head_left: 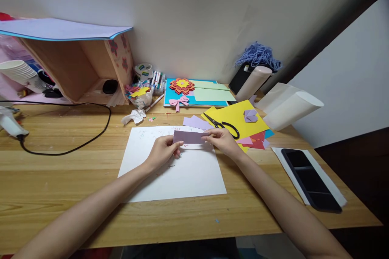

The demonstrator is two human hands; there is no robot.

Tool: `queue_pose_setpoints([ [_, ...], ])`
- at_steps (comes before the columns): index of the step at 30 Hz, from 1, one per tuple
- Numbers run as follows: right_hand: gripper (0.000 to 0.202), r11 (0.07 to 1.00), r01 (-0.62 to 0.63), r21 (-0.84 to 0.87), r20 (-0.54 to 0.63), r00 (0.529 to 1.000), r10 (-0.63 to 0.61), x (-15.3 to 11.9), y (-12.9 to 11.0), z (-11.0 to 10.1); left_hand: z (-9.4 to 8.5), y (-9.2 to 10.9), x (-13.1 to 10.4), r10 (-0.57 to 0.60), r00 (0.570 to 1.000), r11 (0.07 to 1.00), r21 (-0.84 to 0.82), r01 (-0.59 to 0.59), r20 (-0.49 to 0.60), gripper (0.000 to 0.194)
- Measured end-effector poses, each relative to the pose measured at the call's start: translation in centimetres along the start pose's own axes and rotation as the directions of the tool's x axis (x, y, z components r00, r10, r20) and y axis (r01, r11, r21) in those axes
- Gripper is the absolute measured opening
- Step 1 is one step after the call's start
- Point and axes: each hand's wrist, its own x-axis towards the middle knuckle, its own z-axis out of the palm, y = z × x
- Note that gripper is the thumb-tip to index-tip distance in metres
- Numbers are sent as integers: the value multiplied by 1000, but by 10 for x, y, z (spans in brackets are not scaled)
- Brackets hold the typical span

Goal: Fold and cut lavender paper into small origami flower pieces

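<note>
A purple strip of paper [190,137] is held up between my two hands, above a large white sheet [182,178] marked with small coloured scribbles. My left hand [163,149] pinches the strip's left end, thumb in front and fingers behind. At the other end, my right hand [221,141] grips it between thumb and fingertips. Just behind my right hand lie black-handled scissors [223,124], resting on a yellow sheet [234,113]. Pale lilac paper pieces [197,122] lie behind the strip.
A folded lilac piece [250,116] sits on the yellow sheet. At the back, a blue folder [200,103] bears a layered paper flower [182,85] and pink bow [179,102]. A tub of scraps [141,96], glue gun [12,123] with cord, and phone [311,180] surround the workspace.
</note>
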Motion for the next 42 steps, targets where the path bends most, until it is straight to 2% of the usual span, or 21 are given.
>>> queue_pose_setpoints([
  [1, 21, 1000, 11, -1, -39, 999, -11, 0, 1, 1, -1, 0, 1, 21, 999, 1000, 2, -21, -24, 30],
  [3, 18, 1000, 24, -1, -111, 994, -24, -1, 1, 4, -2, -1, 1, 128, 982, 990, 81, -117, -138, 31],
  [5, 17, 1000, 19, -15, -177, 984, -21, -3, 0, 7, -2, -2, 0, 299, 920, 939, 253, -235, -253, 41],
  [6, 17, 1000, 12, -24, -202, 979, -17, -5, -2, 9, -2, -2, -1, 386, 880, 894, 346, -283, -277, 47],
  [8, 18, 999, 7, -36, -216, 976, -15, -8, -5, 11, 0, -2, -3, 543, 804, 776, 511, -370, -243, 53],
  [10, 18, 1000, 15, -25, -187, 982, -19, -10, -7, 14, 2, -1, -6, 647, 746, 652, 622, -434, -158, 50],
  [12, 21, 1000, 19, 11, -145, 989, -17, -11, -9, 16, 3, -1, -8, 687, 722, 573, 677, -462, -89, 39],
  [16, 33, 993, -63, 99, -67, 995, 70, -7, -6, 16, 0, 0, -8, 655, 754, 591, 662, -461, -59, 6],
  [18, 35, 985, -106, 139, -44, 993, 113, -4, -2, 15, -1, 1, -8, 642, 764, 621, 633, -462, -73, 2],
  [19, 36, 980, -118, 162, -38, 991, 126, -3, -1, 14, -1, 1, -7, 631, 770, 652, 603, -460, -96, 6],
  [21, 37, 967, -139, 215, -20, 989, 146, -1, 2, 13, -1, 0, -5, 579, 797, 752, 490, -441, -171, 28],
  [23, 39, 950, -175, 258, 20, 984, 175, 0, 4, 12, 0, -2, -1, 465, 855, 871, 292, -395, -230, 54],
  [25, 40, 942, -197, 270, 66, 980, 186, 0, 5, 12, -1, -5, 4, 306, 932, 952, 42, -303, -193, 61],
  [27, 40, 946, -193, 260, 82, 981, 177, 0, 5, 14, -1, -7, 8, 169, 983, 972, -156, -178, -71, 53],
  [29, 34, 953, -158, 258, 41, 987, 153, -1, 5, 17, -2, -8, 10, 96, 995, 967, -234, -97, -17, 48],
  [34, 40, 982, 34, 184, -150, 989, -7, -7, -1, 23, -2, -6, 8, 46, 998, 965, -257, -58, -51, 39],
  [37, 31, 991, 70, 115, -162, 986, -51, -10, -4, 23, -2, -2, 6, 34, 999, 970, -239, -41, -33, 33],
  [42, 28, 991, 135, 3, -164, 978, -133, -12, -7, 23, -2, -1, 6, 40, 999, 976, -213, -42, -16, 36],
])
